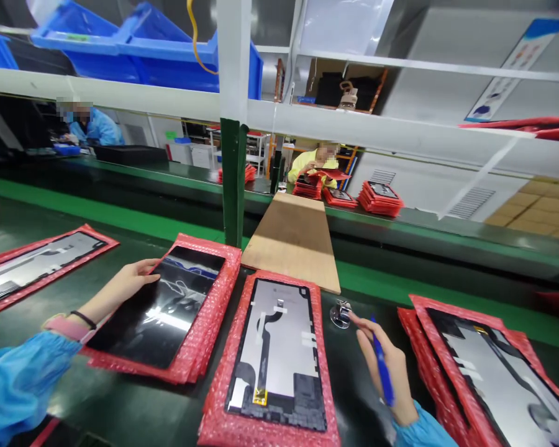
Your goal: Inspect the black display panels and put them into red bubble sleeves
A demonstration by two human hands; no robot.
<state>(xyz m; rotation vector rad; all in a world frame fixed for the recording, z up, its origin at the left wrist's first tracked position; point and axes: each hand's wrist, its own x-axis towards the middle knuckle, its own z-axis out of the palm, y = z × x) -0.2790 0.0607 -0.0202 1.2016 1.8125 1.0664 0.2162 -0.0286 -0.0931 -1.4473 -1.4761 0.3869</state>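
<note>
At the left edge of a glossy black screen panel (168,310), my left hand (140,276) has its thumb on the glass and its fingers along the side. That panel rests on a stack of red bubble-wrap bags (214,323). A blue pen (382,366) is tucked in my right hand (386,360), whose thumb and forefinger reach a small shiny round thing (340,313) of unclear kind on the bench. Between my hands, another screen panel (284,354) lies back side up on red bubble wrap, showing its flat cable and yellow tape.
More back-up panels on red wrap lie at far left (41,261) and right (503,372). A wooden board (293,242) bridges to the far bench, where a person in yellow (305,162) handles red bags. A green post (234,186) stands ahead; blue bins (168,62) sit overhead.
</note>
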